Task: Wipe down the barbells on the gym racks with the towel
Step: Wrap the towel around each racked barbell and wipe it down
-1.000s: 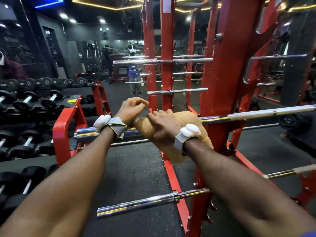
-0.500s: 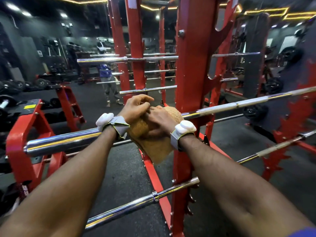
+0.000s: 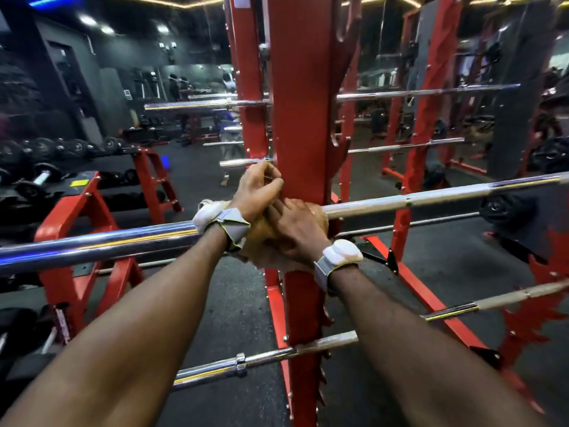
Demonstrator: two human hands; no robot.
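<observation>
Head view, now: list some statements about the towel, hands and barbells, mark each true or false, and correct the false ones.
1. The towel sits on the barbell beside the red upright. True.
2. The right hand rests on bare chrome. False: it grips the towel.
3. No bar lies below the towelled one. False: a lower barbell is racked beneath it.
4. At the left lie dumbbells. True.
</observation>
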